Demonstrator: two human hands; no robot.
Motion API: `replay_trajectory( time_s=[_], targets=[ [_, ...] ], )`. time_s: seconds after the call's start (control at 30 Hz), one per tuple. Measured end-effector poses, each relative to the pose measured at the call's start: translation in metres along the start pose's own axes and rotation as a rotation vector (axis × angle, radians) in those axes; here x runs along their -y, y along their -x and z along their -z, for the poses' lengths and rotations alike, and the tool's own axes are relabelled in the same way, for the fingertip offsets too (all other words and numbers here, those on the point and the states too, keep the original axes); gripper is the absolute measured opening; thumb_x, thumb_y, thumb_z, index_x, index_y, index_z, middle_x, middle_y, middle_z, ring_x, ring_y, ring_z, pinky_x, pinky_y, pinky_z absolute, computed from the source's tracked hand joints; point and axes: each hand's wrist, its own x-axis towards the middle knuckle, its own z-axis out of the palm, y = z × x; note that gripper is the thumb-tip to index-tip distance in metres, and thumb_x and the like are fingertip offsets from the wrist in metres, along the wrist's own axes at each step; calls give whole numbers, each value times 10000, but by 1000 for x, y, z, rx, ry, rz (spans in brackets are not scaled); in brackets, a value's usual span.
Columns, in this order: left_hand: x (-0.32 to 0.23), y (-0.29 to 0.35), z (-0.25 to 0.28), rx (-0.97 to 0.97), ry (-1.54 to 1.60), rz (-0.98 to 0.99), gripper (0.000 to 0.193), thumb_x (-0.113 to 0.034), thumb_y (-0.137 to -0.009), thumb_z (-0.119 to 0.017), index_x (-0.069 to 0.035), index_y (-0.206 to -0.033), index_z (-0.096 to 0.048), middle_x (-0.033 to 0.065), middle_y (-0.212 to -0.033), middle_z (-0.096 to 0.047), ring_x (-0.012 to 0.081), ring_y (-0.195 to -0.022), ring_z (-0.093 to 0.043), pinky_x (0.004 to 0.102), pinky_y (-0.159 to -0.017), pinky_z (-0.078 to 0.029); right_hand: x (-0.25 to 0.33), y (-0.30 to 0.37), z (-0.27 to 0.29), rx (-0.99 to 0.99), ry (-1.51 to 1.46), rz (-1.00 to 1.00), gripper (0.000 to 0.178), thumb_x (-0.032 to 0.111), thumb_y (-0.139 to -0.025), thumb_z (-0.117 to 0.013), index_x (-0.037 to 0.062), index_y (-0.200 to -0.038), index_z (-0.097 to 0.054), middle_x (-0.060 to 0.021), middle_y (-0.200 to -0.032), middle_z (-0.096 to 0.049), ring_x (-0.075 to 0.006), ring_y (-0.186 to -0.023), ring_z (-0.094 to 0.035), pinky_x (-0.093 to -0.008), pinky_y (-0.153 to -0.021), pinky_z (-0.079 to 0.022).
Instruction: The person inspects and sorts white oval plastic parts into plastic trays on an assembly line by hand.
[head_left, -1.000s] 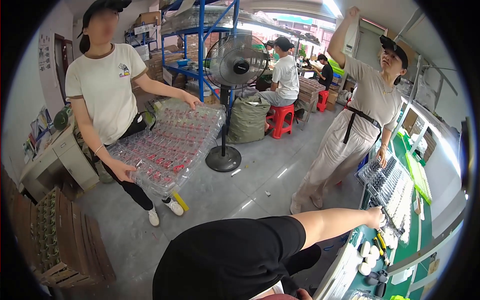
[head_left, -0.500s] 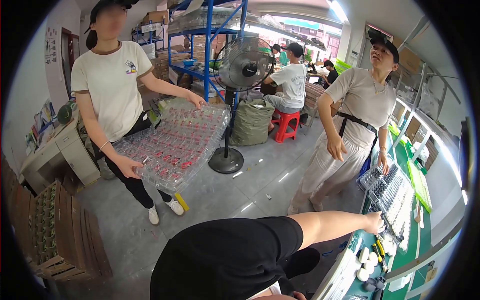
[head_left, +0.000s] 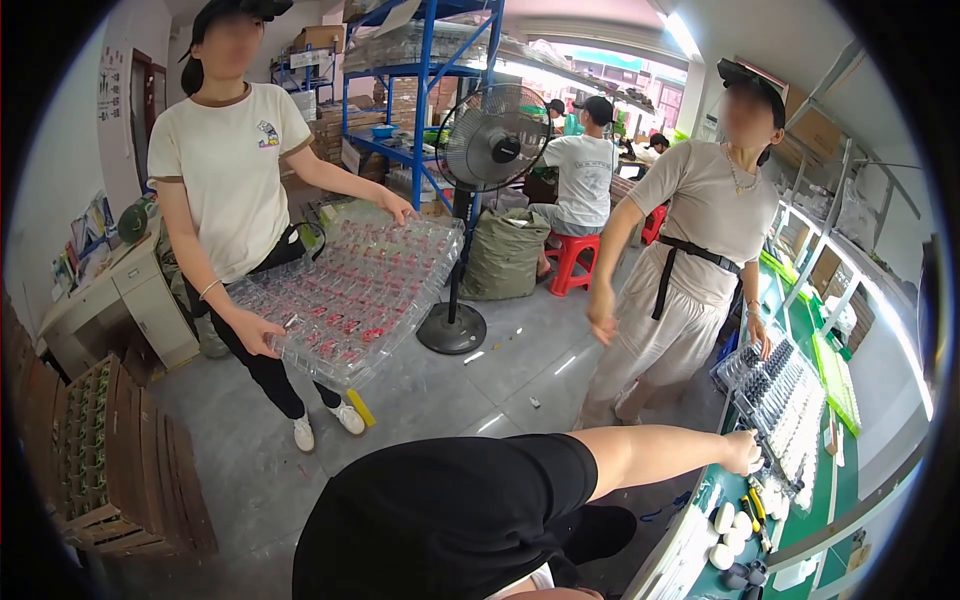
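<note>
My left hand [head_left: 742, 453] reaches out to the right over a green-topped bench [head_left: 826, 480]. Its fingers are curled at the near end of a clear plastic tray [head_left: 785, 385] filled with rows of small black and pale parts. What the fingers hold is hidden. Close by on the bench lie several white rounded pieces [head_left: 722, 555], yellow-and-black pliers [head_left: 757, 508] and dark grey rounded pieces [head_left: 737, 577]. My right hand is out of the picture. A person in beige on the right rests a hand [head_left: 760, 340] on the tray's far end.
At left a person holds a clear compartment tray [head_left: 350, 285] of red parts. Behind stand a black pedestal fan [head_left: 493, 140], a grey-green sack [head_left: 508, 250] and blue shelving [head_left: 425, 110]. Wooden crates [head_left: 150, 470] stand lower left. A metal frame bar [head_left: 855, 515] crosses the bench.
The person in beige has turned the head and swung the free arm outward. My left hand stays at the tray's near end, and the view has shifted slightly.
</note>
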Motion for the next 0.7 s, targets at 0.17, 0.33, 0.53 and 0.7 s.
replay_trajectory(
  time_s=[0.17,0.33,0.53,0.7],
  targets=[
    [-8,-3,8,99,149,116,291,-301,-757,-602,-41,-888,-589,139,-742,-580,289,-785,-599,485,-1092,-226,2,2,0,-1,-147,-72,261,73,-915,-538,-11,-1161,-564,-119,-1058,-618,-185,-970,-563,-296,-873,-429],
    [-4,5,17,64,375,357,349,-297,-704,-678,0,-870,-606,190,-860,-618,335,-912,-591,349,-1089,-254,10,1,1,36,-139,-101,266,59,-916,-525,-15,-1170,-558,-122,-1063,-615,-183,-985,-559,-292,-879,-425],
    [-7,7,20,112,435,405,394,-294,-685,-696,37,-877,-602,223,-953,-606,337,-1034,-552,319,-1056,-294,7,0,2,54,-69,-85,272,67,-917,-522,-16,-1174,-556,-130,-1077,-615,-191,-992,-560,-297,-882,-424],
    [-5,6,11,48,470,361,381,-299,-691,-690,19,-887,-614,234,-976,-601,357,-1061,-533,331,-1068,-281,9,1,4,38,-63,-84,270,61,-916,-517,-10,-1172,-560,-127,-1058,-619,-173,-975,-561,-292,-872,-423]
  ],
)
